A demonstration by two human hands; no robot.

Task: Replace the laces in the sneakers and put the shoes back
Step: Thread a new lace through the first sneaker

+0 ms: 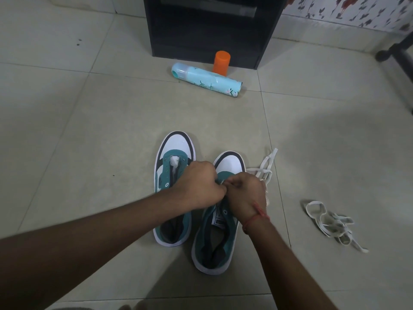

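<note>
Large pale tiles with thin grout lines (89, 104) cover the floor, a black cabinet (207, 34) stands at the far side, floral-patterned fabric (357, 12) hangs upper right above a dark furniture leg (400, 52).

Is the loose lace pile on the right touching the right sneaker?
Apart. The head view shows bare floor tile between the loose lace pile and the right sneaker.

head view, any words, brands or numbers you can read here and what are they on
"PUMA": tongue label of the right sneaker, small but legible.
Spray can lying on the floor: dark lettering and a flower print, too blurred and turned to read.
Orange cap: no text visible.
Left sneaker: no text visible.
</note>
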